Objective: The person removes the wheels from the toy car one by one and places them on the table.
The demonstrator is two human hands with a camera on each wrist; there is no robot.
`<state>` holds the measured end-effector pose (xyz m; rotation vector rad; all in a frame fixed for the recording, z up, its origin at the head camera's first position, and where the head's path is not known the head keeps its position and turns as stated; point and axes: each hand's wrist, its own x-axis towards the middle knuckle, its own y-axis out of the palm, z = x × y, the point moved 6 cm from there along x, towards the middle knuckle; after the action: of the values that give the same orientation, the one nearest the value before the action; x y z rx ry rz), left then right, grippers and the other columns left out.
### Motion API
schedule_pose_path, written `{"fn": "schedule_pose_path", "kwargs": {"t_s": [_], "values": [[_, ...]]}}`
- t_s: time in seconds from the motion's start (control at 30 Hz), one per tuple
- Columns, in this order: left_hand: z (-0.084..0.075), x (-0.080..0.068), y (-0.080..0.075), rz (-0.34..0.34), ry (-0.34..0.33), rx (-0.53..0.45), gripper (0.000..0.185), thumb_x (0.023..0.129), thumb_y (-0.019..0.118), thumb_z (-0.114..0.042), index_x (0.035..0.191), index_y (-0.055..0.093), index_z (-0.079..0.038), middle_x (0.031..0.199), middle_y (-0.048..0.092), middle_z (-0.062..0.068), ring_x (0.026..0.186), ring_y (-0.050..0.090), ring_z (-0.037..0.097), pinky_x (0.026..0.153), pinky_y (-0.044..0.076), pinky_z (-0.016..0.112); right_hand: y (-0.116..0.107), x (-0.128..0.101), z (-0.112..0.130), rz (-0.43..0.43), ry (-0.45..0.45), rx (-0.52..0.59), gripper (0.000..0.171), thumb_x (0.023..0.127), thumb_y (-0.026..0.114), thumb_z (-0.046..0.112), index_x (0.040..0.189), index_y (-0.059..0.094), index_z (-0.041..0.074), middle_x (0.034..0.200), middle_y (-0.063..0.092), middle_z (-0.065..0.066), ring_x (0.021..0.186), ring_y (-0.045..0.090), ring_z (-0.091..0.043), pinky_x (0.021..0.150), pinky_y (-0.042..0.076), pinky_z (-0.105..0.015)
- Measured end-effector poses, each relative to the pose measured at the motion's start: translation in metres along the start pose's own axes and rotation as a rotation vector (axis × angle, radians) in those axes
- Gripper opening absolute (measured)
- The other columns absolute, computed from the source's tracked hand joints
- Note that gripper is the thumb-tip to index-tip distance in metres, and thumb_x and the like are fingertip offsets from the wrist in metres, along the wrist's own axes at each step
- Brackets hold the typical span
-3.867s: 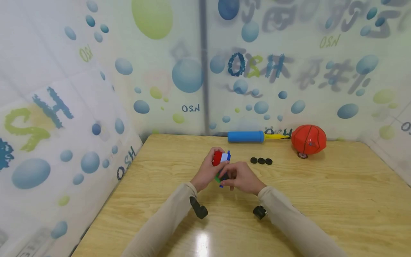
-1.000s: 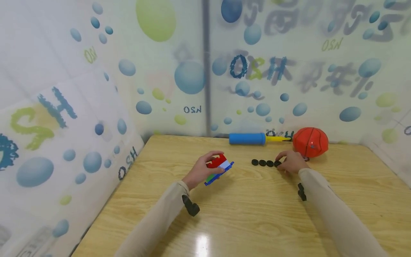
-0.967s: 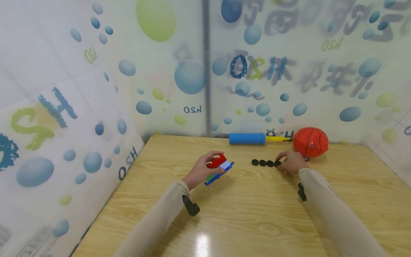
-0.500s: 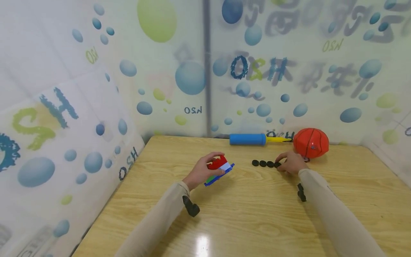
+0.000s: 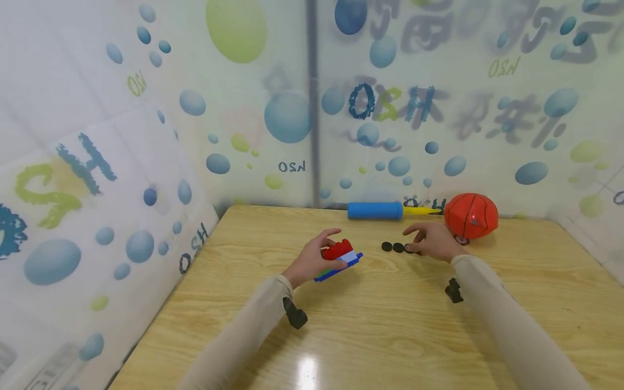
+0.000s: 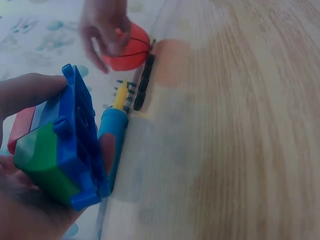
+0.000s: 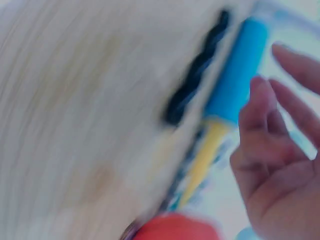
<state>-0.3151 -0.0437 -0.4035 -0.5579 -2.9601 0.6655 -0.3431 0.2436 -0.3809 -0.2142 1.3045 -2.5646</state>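
My left hand grips a toy-brick car body between thumb and fingers, raised over the table. In the left wrist view this car body shows a blue base with short stubs at its corners and green and red bricks on it. My right hand is held over the right end of a row of small black wheels, its fingers loosely bent. Nothing shows between the fingers of that right hand in the right wrist view, where the wheels lie in a line beside it.
Along the back edge of the wooden table lies a blue hand pump with a yellow nozzle. A red balloon with black lines sits behind my right hand. A patterned curtain hangs behind the table.
My right hand has left the row's end wheel, lifting and shifting slightly left. Seconds ago it was at the car body; the row has since grown by a wheel. The left hand moved slightly right.
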Motion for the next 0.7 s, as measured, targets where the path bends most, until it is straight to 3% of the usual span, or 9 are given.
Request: {"fn": "schedule_pose_path", "kwargs": {"t_s": [0.13, 0.3, 0.47, 0.7], "values": [[0.004, 0.006, 0.007, 0.01, -0.004, 0.0, 0.086, 0.083, 0.082, -0.017, 0.153, 0.033, -0.027, 0.14, 0.058, 0.01, 0.131, 0.054, 0.031, 0.109, 0.048, 0.049, 0.015, -0.005, 0.038, -0.019, -0.129, 0.083, 0.038, 0.089, 0.075, 0.017, 0.125, 0.068, 0.007, 0.104, 0.072, -0.014, 0.092, 0.066, -0.025, 0.075, 0.054, -0.034], [0.0, 0.01, 0.013, 0.039, 0.061, 0.057, 0.09, 0.082, 0.083, -0.017, 0.154, 0.029, -0.024, 0.138, 0.06, 0.01, 0.128, 0.057, 0.029, 0.109, 0.048, 0.047, 0.039, -0.009, 0.07, -0.002, -0.206, 0.172, 0.046, 0.089, 0.076, 0.021, 0.133, 0.064, 0.012, 0.125, 0.069, -0.018, 0.116, 0.062, -0.039, 0.085, 0.055, -0.04], [-0.007, 0.008, 0.015, 0.059, 0.133, 0.113, 0.093, 0.082, 0.083, -0.013, 0.155, 0.026, -0.02, 0.134, 0.063, 0.01, 0.123, 0.061, 0.029, 0.107, 0.051, 0.046, 0.055, -0.008, 0.09, 0.025, -0.259, 0.16, 0.051, 0.088, 0.077, 0.022, 0.136, 0.063, 0.01, 0.127, 0.07, -0.015, 0.109, 0.06, -0.037, 0.077, 0.049, -0.034], [-0.009, 0.001, 0.016, 0.068, 0.199, 0.178, 0.098, 0.083, 0.083, -0.014, 0.157, 0.02, -0.02, 0.132, 0.065, 0.009, 0.118, 0.064, 0.026, 0.105, 0.053, 0.043, 0.061, -0.007, 0.099, 0.008, -0.265, 0.105, 0.041, 0.085, 0.079, 0.018, 0.124, 0.071, 0.009, 0.109, 0.076, -0.006, 0.091, 0.06, -0.024, 0.072, 0.042, -0.028]]}}
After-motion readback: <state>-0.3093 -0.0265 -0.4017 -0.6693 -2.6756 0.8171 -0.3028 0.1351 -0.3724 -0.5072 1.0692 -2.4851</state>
